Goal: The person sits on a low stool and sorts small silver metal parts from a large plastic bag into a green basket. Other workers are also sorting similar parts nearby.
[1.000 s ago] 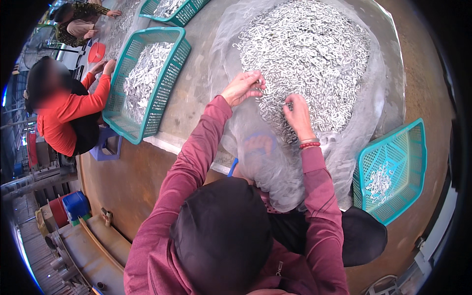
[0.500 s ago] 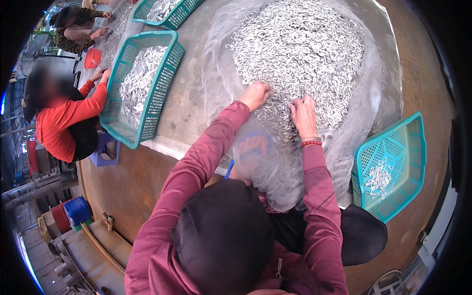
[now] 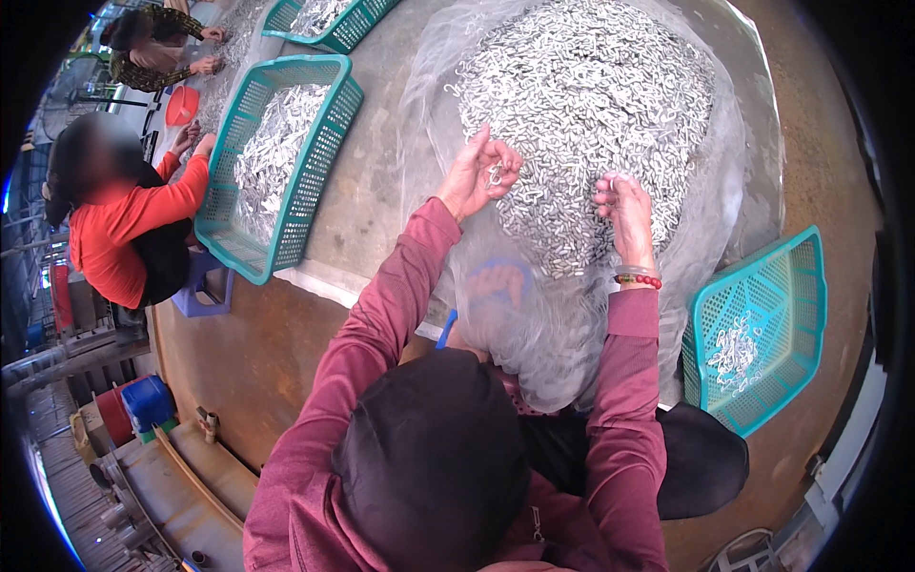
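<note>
A wide heap of small silvery S-shaped hooks (image 3: 591,105) lies on a sheer white net (image 3: 434,114) spread over the table. Above the heap's near left edge is my left hand (image 3: 472,178), its fingers curled around an S-shaped hook (image 3: 495,174) that shows at the palm. My right hand (image 3: 629,217), with a red bead bracelet at the wrist, hovers over the right part of the heap. Its fingertips are pinched together, and what they hold, if anything, is too small to make out. The net's gathered near edge hangs down toward my lap.
To my right stands a teal basket (image 3: 810,324) with a few hooks in it. At left, another teal basket (image 3: 348,95) holds flat silvery pieces, and a third basket (image 3: 357,33) is behind it. A co-worker in a red top (image 3: 119,234) sits beside the table (image 3: 367,191).
Both hands have lifted off the heap and moved apart, the left leftward and the right rightward. An S-shaped hook now shows in my left hand.
</note>
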